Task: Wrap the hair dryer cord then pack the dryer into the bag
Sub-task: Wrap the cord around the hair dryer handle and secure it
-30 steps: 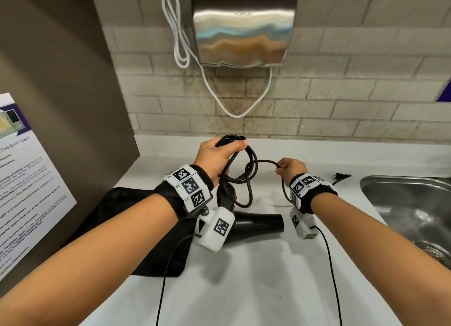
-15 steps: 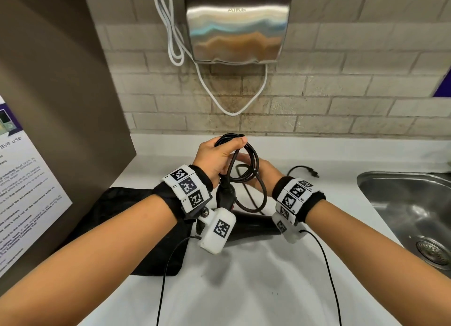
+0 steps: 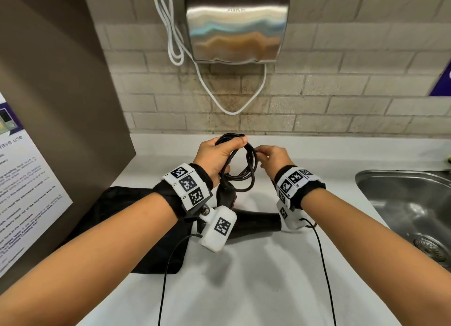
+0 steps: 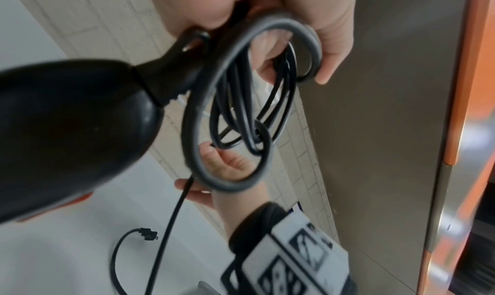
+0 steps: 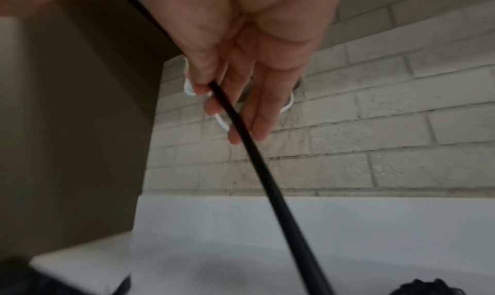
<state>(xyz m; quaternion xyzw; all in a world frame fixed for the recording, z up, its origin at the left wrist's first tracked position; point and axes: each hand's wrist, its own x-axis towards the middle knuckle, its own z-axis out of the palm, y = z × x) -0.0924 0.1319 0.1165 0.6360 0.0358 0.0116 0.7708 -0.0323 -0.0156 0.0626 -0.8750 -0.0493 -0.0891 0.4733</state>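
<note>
Left hand [image 3: 219,152] curled round the coiled cord [image 3: 240,164] over the bench [image 3: 244,277], right hand [image 3: 271,156] pinching the free run; cord looks springy, so pin coils at the top, lift dryer [image 3: 253,219] by its rigid handle; bag [image 3: 117,211] lies limp left.

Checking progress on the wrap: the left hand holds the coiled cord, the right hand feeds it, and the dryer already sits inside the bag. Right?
Not quite: the dryer is not in the bag. The head view shows it on the counter beside the bag. The left hand holds the coiled cord; the right hand feeds it.
</note>
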